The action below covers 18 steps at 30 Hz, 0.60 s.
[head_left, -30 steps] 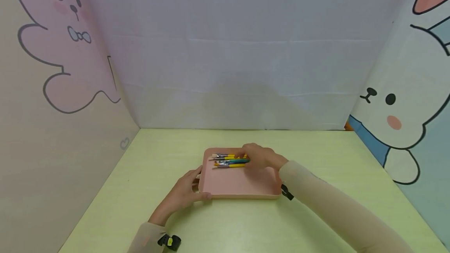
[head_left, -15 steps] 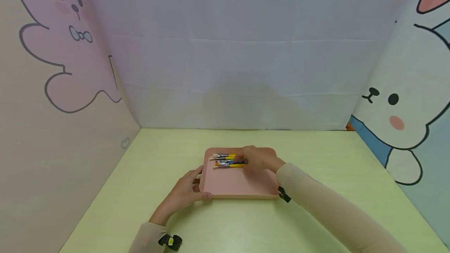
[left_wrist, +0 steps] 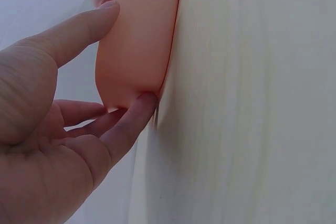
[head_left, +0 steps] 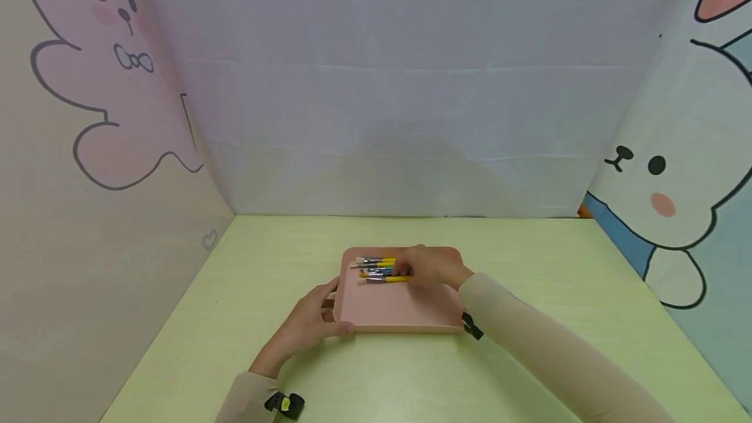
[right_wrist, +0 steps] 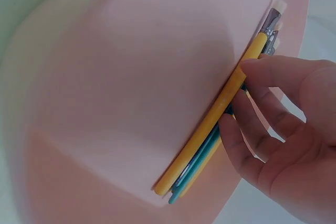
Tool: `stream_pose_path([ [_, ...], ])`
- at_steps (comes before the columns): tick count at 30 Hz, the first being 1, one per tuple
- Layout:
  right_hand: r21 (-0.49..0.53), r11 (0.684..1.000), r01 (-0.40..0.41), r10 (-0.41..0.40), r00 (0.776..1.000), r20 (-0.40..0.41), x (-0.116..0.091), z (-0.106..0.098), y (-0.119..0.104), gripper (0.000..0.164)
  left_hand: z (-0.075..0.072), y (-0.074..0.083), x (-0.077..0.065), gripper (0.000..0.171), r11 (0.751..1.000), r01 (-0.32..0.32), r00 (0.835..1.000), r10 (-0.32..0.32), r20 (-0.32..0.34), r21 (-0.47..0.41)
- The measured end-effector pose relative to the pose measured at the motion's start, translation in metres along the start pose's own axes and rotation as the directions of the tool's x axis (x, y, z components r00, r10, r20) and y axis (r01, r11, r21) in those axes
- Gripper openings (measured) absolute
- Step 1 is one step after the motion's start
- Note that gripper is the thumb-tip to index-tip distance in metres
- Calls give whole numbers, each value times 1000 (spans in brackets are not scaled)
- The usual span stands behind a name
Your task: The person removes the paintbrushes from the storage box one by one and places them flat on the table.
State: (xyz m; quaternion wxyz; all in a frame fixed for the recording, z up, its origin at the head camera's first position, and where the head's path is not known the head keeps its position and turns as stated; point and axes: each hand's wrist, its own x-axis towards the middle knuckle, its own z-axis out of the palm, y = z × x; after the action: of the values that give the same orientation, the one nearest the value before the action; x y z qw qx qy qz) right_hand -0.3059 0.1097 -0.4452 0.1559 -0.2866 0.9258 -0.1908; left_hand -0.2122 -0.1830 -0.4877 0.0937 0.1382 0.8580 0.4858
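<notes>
A pink tray [head_left: 376, 313] with a low rim lies on the table, and a bundle of paintbrushes [head_left: 373, 266] rests in its upper left, bristles pointing left. My left hand [head_left: 305, 324] holds the tray's near left corner; the left wrist view shows the thumb on the tray wall [left_wrist: 140, 35] and fingers around the corner. My right hand [head_left: 430, 265] reaches over the handles with curled fingers. In the right wrist view, its thumb touches a yellow-handled paintbrush [right_wrist: 210, 116], and the other fingertips meet the teal handles [right_wrist: 190, 176] beside it. Some handles are hidden under the hand.
The pale yellow-green table [head_left: 282, 247] extends around the tray. A white sheet [head_left: 376, 116] stands behind it. Side panels bear cartoon figures, one a white rabbit [head_left: 675, 240] at the right.
My right hand has slid slightly left and curled further over the handles. The nearest yellow paintbrush has shifted a little. My left hand keeps its place at the tray corner.
</notes>
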Motion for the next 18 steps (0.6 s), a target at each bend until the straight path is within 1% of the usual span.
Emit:
stream_pose_path([
  [5,6,1000,-19,19,1000,6,-2,0,-2,33,-1,-1,0,107,1000,3,1000,-3,4,0],
  [11,34,999,1,0,1000,-13,-2,2,-1,37,-1,-1,0,108,1000,14,1000,-14,9,-8],
  [18,11,1000,10,-9,1000,-11,-1,1,5,38,0,0,0,109,1000,21,1000,-21,9,-5],
])
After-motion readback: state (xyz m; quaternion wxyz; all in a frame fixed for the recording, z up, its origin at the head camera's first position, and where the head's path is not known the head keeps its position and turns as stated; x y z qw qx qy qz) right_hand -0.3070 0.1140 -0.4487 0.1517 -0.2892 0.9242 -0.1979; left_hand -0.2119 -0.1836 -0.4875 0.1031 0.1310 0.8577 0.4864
